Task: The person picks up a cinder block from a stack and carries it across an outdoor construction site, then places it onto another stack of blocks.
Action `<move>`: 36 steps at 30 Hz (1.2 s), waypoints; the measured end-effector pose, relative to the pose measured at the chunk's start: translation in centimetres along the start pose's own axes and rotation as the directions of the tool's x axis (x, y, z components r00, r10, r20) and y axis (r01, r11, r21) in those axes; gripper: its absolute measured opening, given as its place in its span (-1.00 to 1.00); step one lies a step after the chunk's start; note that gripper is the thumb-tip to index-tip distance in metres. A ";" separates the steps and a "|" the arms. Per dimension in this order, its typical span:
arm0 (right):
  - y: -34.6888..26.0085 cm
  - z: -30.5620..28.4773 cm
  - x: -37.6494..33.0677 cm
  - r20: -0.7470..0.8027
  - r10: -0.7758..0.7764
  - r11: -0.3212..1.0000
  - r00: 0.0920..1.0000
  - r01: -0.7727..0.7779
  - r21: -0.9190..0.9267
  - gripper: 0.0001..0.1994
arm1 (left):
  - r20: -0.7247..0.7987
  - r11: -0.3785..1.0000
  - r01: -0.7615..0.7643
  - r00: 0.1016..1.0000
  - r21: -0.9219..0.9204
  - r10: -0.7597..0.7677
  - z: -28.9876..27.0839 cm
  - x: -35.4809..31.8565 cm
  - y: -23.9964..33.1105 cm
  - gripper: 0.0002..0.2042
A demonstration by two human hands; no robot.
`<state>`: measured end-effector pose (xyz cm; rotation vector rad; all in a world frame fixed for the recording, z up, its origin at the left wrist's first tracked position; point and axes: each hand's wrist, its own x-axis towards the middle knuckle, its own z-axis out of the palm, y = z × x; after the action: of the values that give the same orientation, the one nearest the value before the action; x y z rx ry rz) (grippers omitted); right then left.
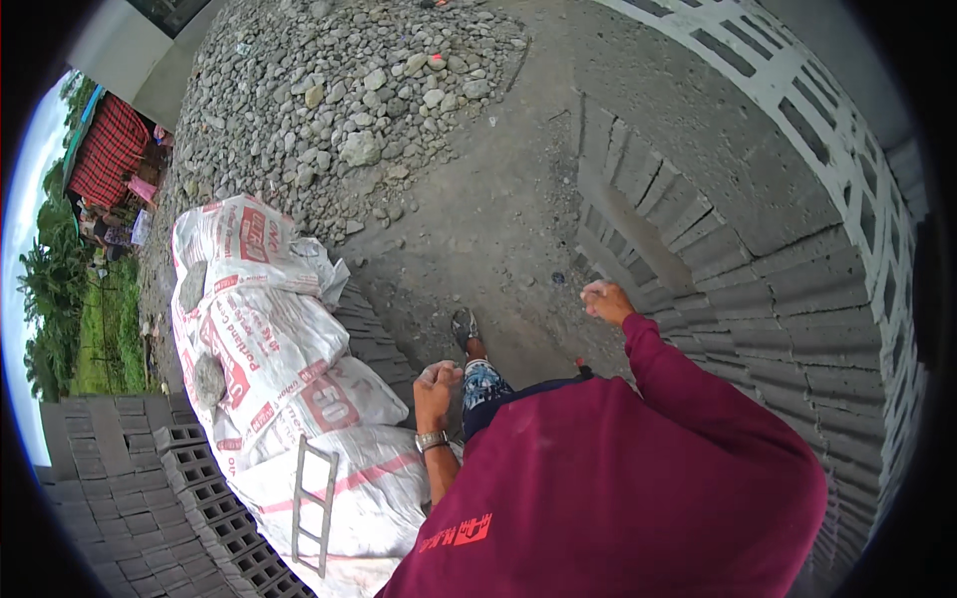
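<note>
I'm on an outdoor building site: a gravel heap point(349, 90) on bare dirt, cement sacks point(269, 349) beside me, stacked concrete blocks point(718, 249) on my right and more blocks point(120, 488) on my left.

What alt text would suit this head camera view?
A person in a maroon shirt walks on bare ground, left hand and right hand loosely closed and empty, between white cement sacks and stacked concrete blocks, toward a gravel pile.
</note>
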<state>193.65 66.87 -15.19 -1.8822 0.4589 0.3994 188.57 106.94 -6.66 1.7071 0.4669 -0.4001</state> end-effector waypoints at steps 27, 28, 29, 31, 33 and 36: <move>-22.9 -14.1 51.4 -0.303 0.813 0.513 0.497 -0.366 0.776 -0.80 | 0.257 0.709 0.181 0.848 0.682 -0.464 16.9 90.0 42.3 -0.72; -23.6 -16.5 54.6 -0.305 0.802 0.519 0.513 -0.348 0.780 -0.79 | 0.257 0.672 0.241 0.794 0.700 -0.552 16.4 91.9 42.9 -0.71; -24.1 -18.9 58.1 -0.310 0.791 0.526 0.527 -0.328 0.785 -0.78 | 0.261 0.652 0.257 0.766 0.713 -0.587 16.5 93.8 43.6 -0.71; -24.7 -23.0 66.0 -0.291 0.775 0.521 0.562 -0.306 0.797 -0.79 | 0.311 0.578 0.102 0.760 0.810 -0.571 17.6 97.5 45.2 -0.72; -25.6 -27.1 74.5 -0.304 0.746 0.560 0.593 -0.311 0.768 -0.79 | 0.459 0.402 -0.279 0.751 0.872 -0.474 19.9 102.3 45.9 -0.73; -29.9 -33.6 86.1 -0.275 0.732 0.601 0.623 -0.399 0.693 -0.75 | 0.678 0.060 -0.704 0.653 0.707 -0.338 27.1 111.4 49.9 -0.73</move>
<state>285.00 34.31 -21.05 -1.1488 1.4703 0.1090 309.57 82.00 -26.07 2.6305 -1.0821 -1.3914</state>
